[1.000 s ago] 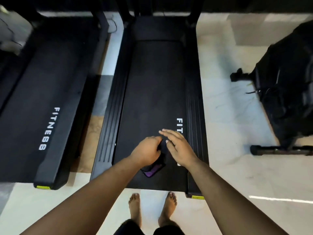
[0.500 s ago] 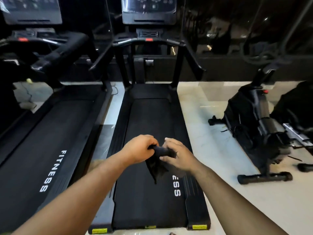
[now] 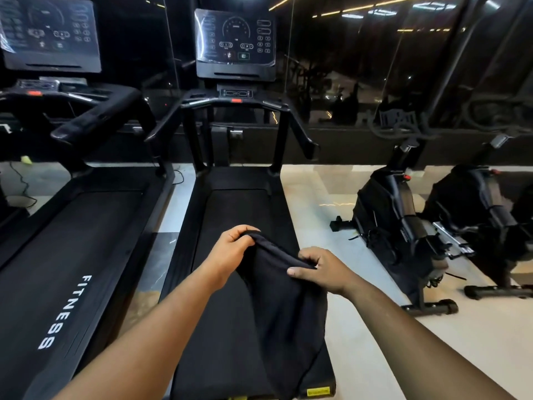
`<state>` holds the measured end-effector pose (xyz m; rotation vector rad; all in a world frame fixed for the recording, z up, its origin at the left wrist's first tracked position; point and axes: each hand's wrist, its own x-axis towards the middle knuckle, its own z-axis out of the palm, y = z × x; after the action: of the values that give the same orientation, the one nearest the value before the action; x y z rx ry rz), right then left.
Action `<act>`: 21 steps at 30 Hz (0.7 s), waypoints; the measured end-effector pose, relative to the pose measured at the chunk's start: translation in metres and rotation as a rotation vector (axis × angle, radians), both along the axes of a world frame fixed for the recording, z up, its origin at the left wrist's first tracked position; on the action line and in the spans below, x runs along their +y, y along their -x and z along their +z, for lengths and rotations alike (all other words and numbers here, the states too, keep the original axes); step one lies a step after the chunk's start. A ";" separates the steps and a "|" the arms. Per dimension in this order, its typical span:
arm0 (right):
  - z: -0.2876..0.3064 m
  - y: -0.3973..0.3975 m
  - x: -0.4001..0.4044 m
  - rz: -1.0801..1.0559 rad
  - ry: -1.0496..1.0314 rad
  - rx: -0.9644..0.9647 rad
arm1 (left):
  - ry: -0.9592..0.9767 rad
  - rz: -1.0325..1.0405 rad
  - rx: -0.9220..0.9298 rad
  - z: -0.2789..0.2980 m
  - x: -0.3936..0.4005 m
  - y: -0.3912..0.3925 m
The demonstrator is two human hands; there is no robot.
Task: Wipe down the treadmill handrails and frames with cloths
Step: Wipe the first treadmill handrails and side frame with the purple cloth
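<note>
A black cloth [image 3: 284,307] hangs spread between my two hands above the belt of the middle treadmill [image 3: 230,215]. My left hand [image 3: 230,251] pinches the cloth's upper left corner. My right hand [image 3: 320,268] grips its upper right edge, slightly lower and nearer to me. The treadmill's black handrails [image 3: 302,137] slope down on both sides of its uprights, and its console [image 3: 235,44] stands above them. The cloth covers the near right part of the belt.
A second treadmill [image 3: 66,269] marked FITNESS stands to the left, with a narrow floor gap between. Two black exercise bikes [image 3: 403,226] stand on the pale floor to the right. A dark glass wall runs behind the machines.
My view has risen from the belt to the consoles. Both hands have drawn apart and opened the bunched cloth into a hanging sheet.
</note>
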<state>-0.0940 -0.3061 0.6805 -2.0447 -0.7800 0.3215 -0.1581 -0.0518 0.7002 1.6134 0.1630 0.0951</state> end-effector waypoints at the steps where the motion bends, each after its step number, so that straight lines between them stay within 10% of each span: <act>1: 0.003 -0.002 -0.010 -0.039 -0.051 -0.002 | -0.025 0.003 -0.004 0.002 -0.005 -0.001; 9: -0.002 -0.041 -0.124 -0.162 0.195 0.043 | -0.148 0.249 -0.034 0.009 -0.085 -0.030; 21: 0.015 -0.079 -0.171 -0.526 -0.586 0.580 | -0.358 0.108 -0.178 -0.017 -0.275 -0.070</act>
<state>-0.0149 -0.4774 0.6955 -1.4140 0.0410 0.3125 -0.0879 -0.3273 0.6833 1.9419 0.0984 0.3666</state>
